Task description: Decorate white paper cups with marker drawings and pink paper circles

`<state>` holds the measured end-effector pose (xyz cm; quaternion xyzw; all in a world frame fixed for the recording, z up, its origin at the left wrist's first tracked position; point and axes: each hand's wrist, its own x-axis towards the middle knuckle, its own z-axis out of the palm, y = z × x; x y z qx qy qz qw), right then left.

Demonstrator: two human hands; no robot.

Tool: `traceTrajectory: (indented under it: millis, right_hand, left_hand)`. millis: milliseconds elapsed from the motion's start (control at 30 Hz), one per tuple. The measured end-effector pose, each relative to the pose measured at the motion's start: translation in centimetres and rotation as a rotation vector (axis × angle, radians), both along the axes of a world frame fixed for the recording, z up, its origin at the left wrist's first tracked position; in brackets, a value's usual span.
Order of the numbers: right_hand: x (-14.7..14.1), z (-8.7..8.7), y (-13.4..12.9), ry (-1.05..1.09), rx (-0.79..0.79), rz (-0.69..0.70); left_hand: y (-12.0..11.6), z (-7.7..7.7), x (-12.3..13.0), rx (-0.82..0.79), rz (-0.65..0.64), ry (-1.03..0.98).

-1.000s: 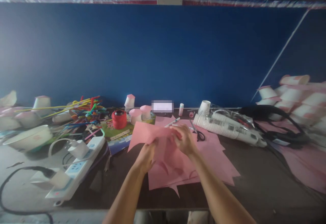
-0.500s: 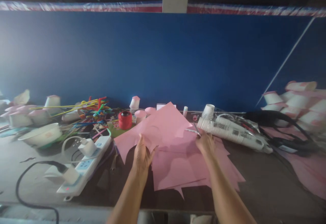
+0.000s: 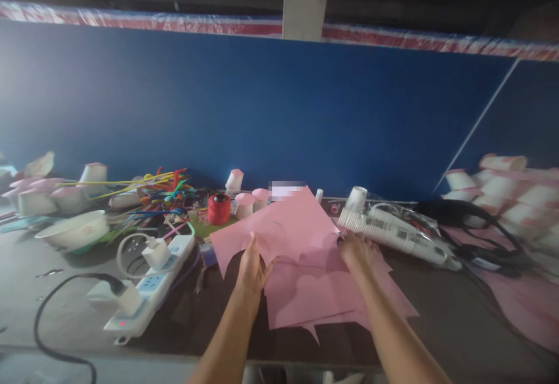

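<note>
A pink paper sheet (image 3: 292,221) with a curved cut in its lower left edge is held up at an angle over the table. My left hand (image 3: 253,267) grips its lower edge, thumb and fingers closed on it. At the sheet's right side, my right hand (image 3: 356,251) is closed round a pair of scissors (image 3: 340,236). Most of the scissors is hidden by the fingers and the paper. Beneath both hands lies a stack of pink paper (image 3: 305,296), its sheets overlapping and some cut into pointed scraps.
A power strip (image 3: 151,291) with plugs and a black cable lies left, near a white bowl (image 3: 72,231) and pipe cleaners (image 3: 168,189). Red twine (image 3: 219,209) stands behind. Stacked paper cups (image 3: 393,229) lie right, with a cup pile (image 3: 506,192) beyond.
The view has shifted slightly, so everything sits a little lower. Near my right hand, the scissor blades that showed apart are now mostly hidden. My left hand keeps hold of the sheet.
</note>
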<state>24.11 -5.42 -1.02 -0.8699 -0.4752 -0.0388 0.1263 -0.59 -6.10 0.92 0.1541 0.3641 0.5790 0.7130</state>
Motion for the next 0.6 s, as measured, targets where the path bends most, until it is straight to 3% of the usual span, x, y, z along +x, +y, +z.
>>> traceTrajectory:
  millis: [200, 600]
  right_hand:
    - [0.3, 1.0, -0.2, -0.065, -0.075, 0.143]
    - [1.4, 1.1, 0.1, -0.022, -0.116, 0.183]
  left_hand:
    - [-0.2, 0.5, 0.0, -0.014, -0.023, -0.028]
    - [0.1, 0.2, 0.0, -0.060, -0.010, 0.010]
